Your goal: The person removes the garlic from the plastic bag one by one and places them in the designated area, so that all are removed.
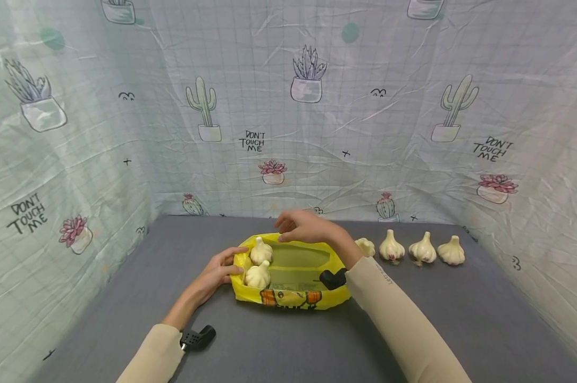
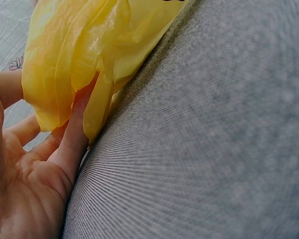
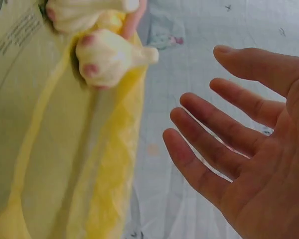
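A yellow plastic bag (image 1: 293, 300) lies on the grey table with its mouth spread wide. Inside its left end sit two garlic bulbs, the farther bulb (image 1: 261, 251) and the nearer bulb (image 1: 258, 275). My left hand (image 1: 218, 271) grips the bag's left end; in the left wrist view its fingers press into the yellow plastic (image 2: 74, 59). Over the bag's far rim hovers my right hand (image 1: 307, 226), holding nothing. In the right wrist view that hand (image 3: 249, 134) has its fingers apart, beside the bag's edge and the bulbs (image 3: 102, 59).
To the right of the bag stands a row of several garlic bulbs (image 1: 423, 248), the leftmost bulb (image 1: 365, 246) partly hidden by my right forearm. A cactus-print curtain (image 1: 278, 117) hangs behind and on both sides of the grey table (image 1: 269, 346).
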Tool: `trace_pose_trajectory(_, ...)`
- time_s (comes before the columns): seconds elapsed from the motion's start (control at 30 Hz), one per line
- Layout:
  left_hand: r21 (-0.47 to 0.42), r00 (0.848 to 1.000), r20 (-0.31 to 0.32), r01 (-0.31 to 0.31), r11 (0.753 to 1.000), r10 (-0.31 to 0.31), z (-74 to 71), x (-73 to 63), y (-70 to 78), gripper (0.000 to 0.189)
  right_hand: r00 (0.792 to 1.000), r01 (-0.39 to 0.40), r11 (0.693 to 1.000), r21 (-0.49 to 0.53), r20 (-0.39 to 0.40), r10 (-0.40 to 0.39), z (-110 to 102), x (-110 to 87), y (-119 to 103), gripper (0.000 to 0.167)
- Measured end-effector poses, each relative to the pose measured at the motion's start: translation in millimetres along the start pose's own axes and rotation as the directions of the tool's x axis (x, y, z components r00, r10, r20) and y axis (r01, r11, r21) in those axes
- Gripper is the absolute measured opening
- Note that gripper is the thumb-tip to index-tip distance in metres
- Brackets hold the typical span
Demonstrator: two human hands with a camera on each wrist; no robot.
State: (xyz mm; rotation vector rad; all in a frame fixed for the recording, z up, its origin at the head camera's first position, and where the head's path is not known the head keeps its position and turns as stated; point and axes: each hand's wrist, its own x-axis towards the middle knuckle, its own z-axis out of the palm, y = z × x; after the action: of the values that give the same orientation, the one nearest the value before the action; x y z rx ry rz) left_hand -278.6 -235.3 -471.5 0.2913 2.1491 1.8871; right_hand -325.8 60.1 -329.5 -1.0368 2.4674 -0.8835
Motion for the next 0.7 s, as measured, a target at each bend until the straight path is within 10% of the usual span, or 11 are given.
trace_pose_trajectory(0.7,0.006,1.0,-0.014,0.019,1.0,-0.019,1.7,-1.3,1.4,0.063,0.992,-0.123,0.992,-0.037,0.02,0.123,40.1,40.6,1.0,0.043)
